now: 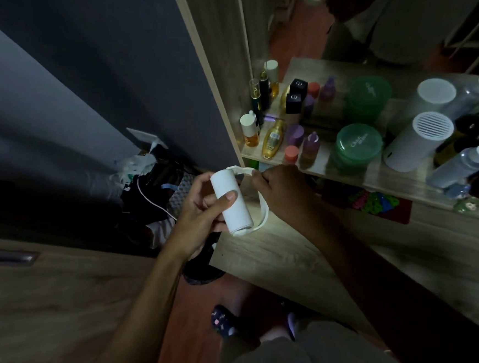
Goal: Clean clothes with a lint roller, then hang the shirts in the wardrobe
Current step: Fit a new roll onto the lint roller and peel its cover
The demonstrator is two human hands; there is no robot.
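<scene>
While my left hand [203,212] curls round the white lint roller [232,202], thumb laid across its roll, my right hand [285,192] pinches the thin white handle [264,208] at the roller's far end. I hold the roller mid-scene, tilted, just near of the left corner of a wooden shelf [375,177]. On that shelf stand perfume bottles [272,138], two green jars [358,143] and a white cylinder [418,141]. Left of the roller lies a dark pile of clutter [152,185] against the grey wall [81,79].
</scene>
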